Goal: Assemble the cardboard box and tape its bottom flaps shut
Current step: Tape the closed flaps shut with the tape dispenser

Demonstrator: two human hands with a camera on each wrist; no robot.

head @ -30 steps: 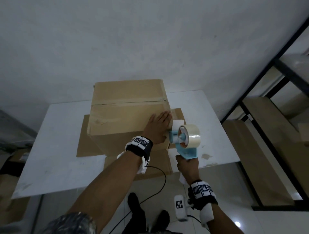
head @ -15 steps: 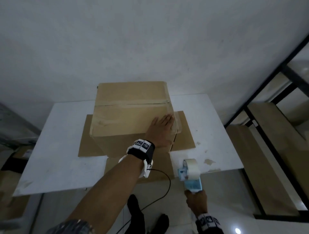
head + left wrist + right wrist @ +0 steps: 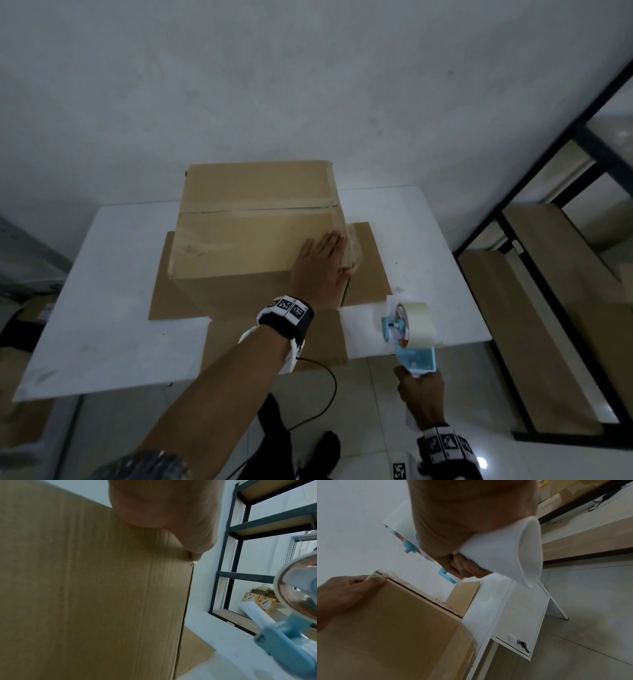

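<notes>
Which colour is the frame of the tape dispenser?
Light blue; the tape dispenser shows best in the head view.

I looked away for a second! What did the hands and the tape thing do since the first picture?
The right hand pulled the blue tape dispenser away from the box's right edge, toward the person, and now holds it by the table's near edge. A loose tail of clear tape hangs at that edge. The left hand stayed flat on the cardboard box, which did not move.
</notes>
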